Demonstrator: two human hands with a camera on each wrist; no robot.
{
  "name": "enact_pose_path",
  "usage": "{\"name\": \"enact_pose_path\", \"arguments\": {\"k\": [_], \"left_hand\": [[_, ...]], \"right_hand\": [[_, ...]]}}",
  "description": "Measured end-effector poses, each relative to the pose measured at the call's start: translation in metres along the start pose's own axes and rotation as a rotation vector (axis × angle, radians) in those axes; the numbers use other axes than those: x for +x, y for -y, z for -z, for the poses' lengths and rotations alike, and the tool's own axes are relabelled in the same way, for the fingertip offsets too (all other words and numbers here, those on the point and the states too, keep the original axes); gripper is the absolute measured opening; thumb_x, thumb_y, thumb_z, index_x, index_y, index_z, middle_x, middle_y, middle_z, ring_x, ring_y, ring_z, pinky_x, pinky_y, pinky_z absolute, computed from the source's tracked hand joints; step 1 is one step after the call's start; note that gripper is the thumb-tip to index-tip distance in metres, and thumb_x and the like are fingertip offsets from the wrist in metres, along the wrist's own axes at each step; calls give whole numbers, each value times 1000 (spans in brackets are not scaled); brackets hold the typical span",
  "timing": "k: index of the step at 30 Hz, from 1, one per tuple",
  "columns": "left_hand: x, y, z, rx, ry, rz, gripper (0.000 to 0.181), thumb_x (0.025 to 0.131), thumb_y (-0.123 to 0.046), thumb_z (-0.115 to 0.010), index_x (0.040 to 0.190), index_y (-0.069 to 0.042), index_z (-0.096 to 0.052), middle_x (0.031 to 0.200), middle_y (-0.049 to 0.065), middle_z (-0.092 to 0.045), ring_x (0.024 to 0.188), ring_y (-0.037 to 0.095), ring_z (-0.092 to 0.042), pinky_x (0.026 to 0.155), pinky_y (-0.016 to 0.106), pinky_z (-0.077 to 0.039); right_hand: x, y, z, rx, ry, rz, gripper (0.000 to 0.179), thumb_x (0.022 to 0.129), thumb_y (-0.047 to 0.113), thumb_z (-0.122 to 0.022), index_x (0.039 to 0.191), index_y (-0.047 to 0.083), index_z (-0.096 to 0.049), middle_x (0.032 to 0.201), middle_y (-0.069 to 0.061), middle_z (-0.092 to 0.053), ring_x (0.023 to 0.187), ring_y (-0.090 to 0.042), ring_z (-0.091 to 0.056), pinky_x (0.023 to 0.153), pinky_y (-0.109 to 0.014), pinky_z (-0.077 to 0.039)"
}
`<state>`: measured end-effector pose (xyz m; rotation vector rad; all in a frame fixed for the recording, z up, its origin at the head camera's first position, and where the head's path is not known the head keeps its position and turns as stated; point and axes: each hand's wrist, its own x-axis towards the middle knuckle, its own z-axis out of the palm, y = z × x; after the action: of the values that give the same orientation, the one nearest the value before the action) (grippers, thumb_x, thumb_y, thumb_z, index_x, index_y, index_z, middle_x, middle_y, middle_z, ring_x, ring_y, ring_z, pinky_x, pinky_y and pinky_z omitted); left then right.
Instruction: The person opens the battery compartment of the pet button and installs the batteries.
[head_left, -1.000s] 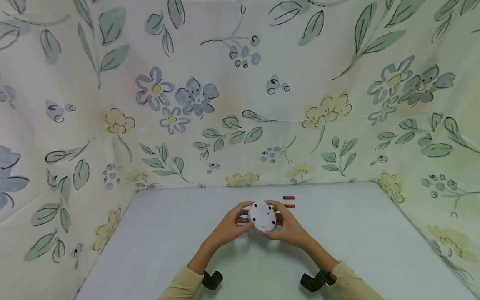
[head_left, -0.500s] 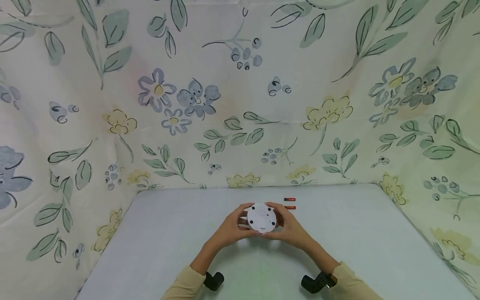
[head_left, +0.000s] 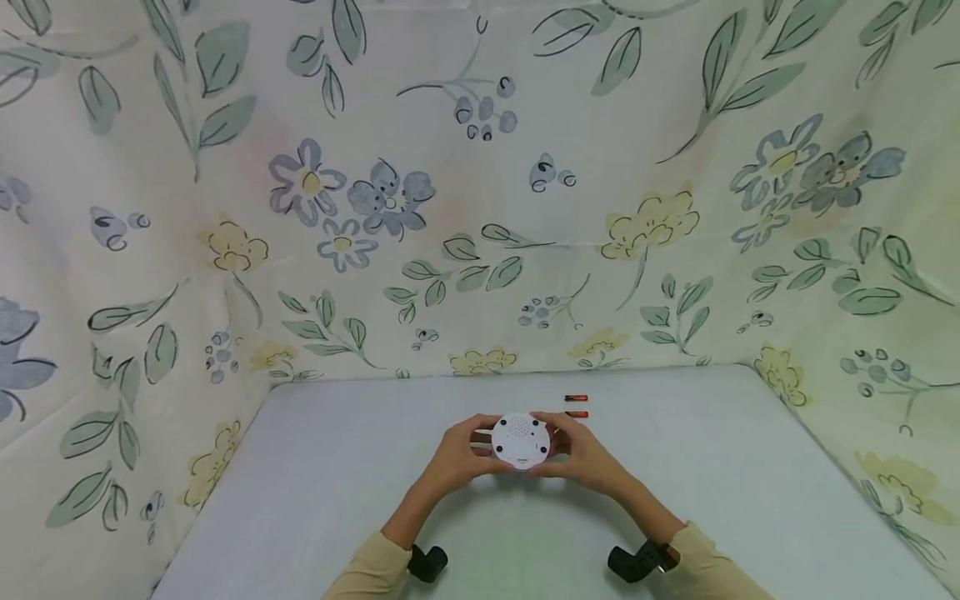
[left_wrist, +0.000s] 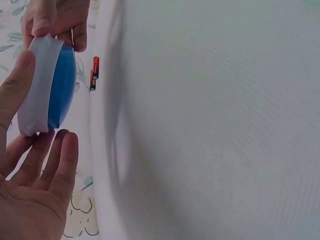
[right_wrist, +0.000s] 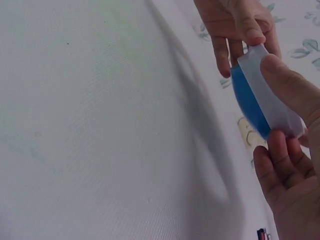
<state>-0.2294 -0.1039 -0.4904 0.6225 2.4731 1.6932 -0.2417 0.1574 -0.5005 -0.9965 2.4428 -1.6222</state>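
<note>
Where two hands meet over the table (head_left: 337,483), a round white device (head_left: 521,442) is held raised, its shadow on the surface below. White face toward the head camera: four dark round spots spaced near the rim, a patch of fine holes toward the far edge, one smaller dark dot, a tiny slot, and a small mark near the near edge, too small to read. Wrist views give the profile: a thick white body backed by a smooth, bulging blue side, turned away from the person.

Device sits between the hands, gripped at its edge from both sides. Left hand (head_left: 453,454) holds the left part, thumb at the near rim, index finger at the far rim; other fingers spread behind. Right hand (head_left: 588,458) mirrors it on the right, the thumb tips near each other. Centre of the face left uncovered.

Beyond the right hand, two red-and-black batteries (head_left: 576,398) lie on the table, roughly parallel, the nearer one close by the index finger. Black wrist cameras (head_left: 429,564) below tan sleeves (head_left: 371,571). Behind the table, a pale cloth (head_left: 480,192) printed with blue and yellow flowers and green leaves.
</note>
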Motion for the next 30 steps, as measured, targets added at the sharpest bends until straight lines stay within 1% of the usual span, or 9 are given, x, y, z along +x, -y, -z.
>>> {"name": "enact_pose_path", "arguments": {"k": [5, 9, 12, 18, 19, 24, 25, 27, 30], "left_hand": [[-1, 3, 2, -10, -1, 12, 65, 75, -16, -93, 132, -7, -63, 124, 3, -65, 108, 25, -66, 88, 37, -55], [0, 6, 3, -18, 5, -11, 61, 75, -13, -93, 129, -4, -65, 121, 6, -66, 108, 28, -66, 88, 38, -55], [1, 8, 4, -5, 13, -25, 59, 76, -13, -92, 128, -2, -66, 121, 8, -67, 108, 27, -66, 88, 38, -55], [3, 11, 5, 70, 59, 5, 65, 79, -15, -90, 136, -3, -62, 130, 9, -65, 112, 27, -65, 89, 37, -55], [4, 11, 5, 88, 65, 15, 66, 80, -16, -90, 138, -3, -61, 132, 10, -64, 112, 27, -65, 89, 37, -55], [3, 10, 6, 184, 89, 66, 70, 83, -19, -88, 143, -3, -57, 137, 14, -60, 115, 31, -63, 88, 37, -55], [2, 10, 6, 194, 93, 72, 70, 83, -19, -87, 144, -3, -56, 138, 14, -59, 115, 32, -63, 88, 37, -55], [2, 10, 6, 207, 101, 79, 70, 84, -19, -87, 145, -4, -56, 139, 14, -58, 116, 32, -62, 86, 36, -55], [2, 10, 5, 211, 107, 77, 71, 83, -20, -88, 145, -5, -55, 141, 13, -57, 118, 32, -61, 85, 34, -54]], "right_hand": [[0, -5, 2, 11, 11, 1, 74, 80, 13, -89, 143, -1, -52, 107, -12, -56, 88, -27, -61, 81, -33, -56], [1, -9, 4, -12, 17, -9, 74, 79, 14, -90, 142, 1, -55, 108, -9, -59, 89, -23, -62, 82, -31, -55], [2, -11, 5, -19, 17, -19, 72, 78, 16, -91, 140, 2, -58, 106, -7, -60, 88, -21, -62, 82, -30, -55], [3, -14, 5, -55, 13, -49, 71, 76, 23, -93, 136, 4, -60, 99, -4, -59, 86, -19, -62, 79, -29, -54], [3, -9, 5, -62, 13, -57, 70, 76, 21, -93, 135, 2, -60, 99, -6, -59, 85, -22, -62, 77, -29, -54], [4, -5, 2, -109, 21, -102, 68, 76, 15, -92, 133, -1, -59, 98, -8, -59, 83, -28, -61, 71, -31, -53], [4, -3, 2, -112, 25, -106, 68, 76, 13, -92, 133, -2, -58, 98, -8, -58, 83, -30, -61, 71, -31, -52], [4, -7, 2, -112, 32, -115, 69, 76, 16, -92, 134, 1, -58, 99, -5, -58, 84, -26, -61, 71, -30, -52], [3, -9, 2, -97, 35, -118, 70, 77, 15, -92, 136, 1, -57, 101, -6, -58, 85, -26, -60, 71, -29, -52]]}}
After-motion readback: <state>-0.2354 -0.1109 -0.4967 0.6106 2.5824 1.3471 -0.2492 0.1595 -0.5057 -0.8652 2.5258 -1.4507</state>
